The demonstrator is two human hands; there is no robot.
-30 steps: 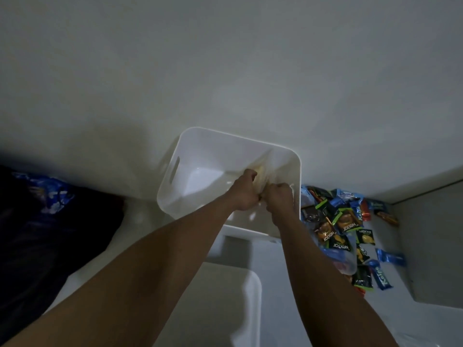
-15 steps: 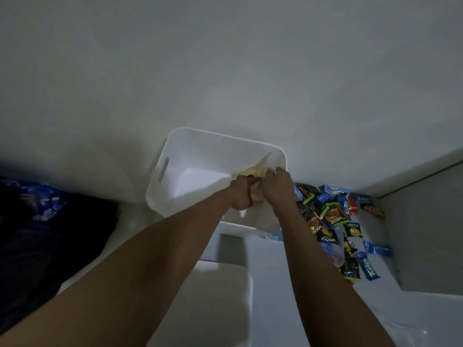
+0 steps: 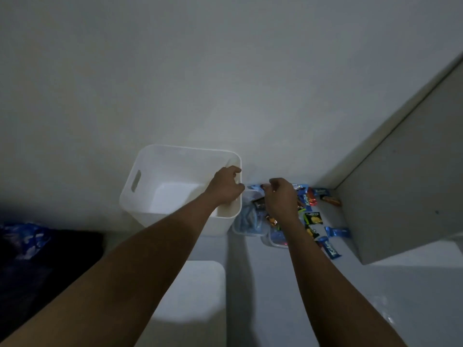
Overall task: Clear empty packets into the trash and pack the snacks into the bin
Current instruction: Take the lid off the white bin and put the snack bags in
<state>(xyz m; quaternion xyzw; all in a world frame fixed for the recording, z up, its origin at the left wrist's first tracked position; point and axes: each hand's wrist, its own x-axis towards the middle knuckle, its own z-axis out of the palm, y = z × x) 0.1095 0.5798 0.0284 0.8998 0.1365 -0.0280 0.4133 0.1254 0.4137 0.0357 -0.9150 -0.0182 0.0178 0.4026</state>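
Bin: white plastic bin (image 3: pixel 160 169) stands at the far wall, with a handle slot (image 3: pixel 136 180) in its left side.
Left hand: left hand (image 3: pixel 225 187) sits at the bin's right rim with its fingers curled; I cannot tell if they grip the rim.
Right hand: right hand (image 3: pixel 280 199) is just right of the bin, over the snacks, fingers curled in toward the thumb; it is too dark to tell if they pinch anything.
Snacks: snack packets (image 3: pixel 313 219) are heaped right of the bin at the far wall, outside it, with a blue packet (image 3: pixel 332 247) nearest.
Tubs: clear tubs (image 3: pixel 246 221) lie between bin and heap.
Near: white lid (image 3: pixel 195 291) shows between the forearms.
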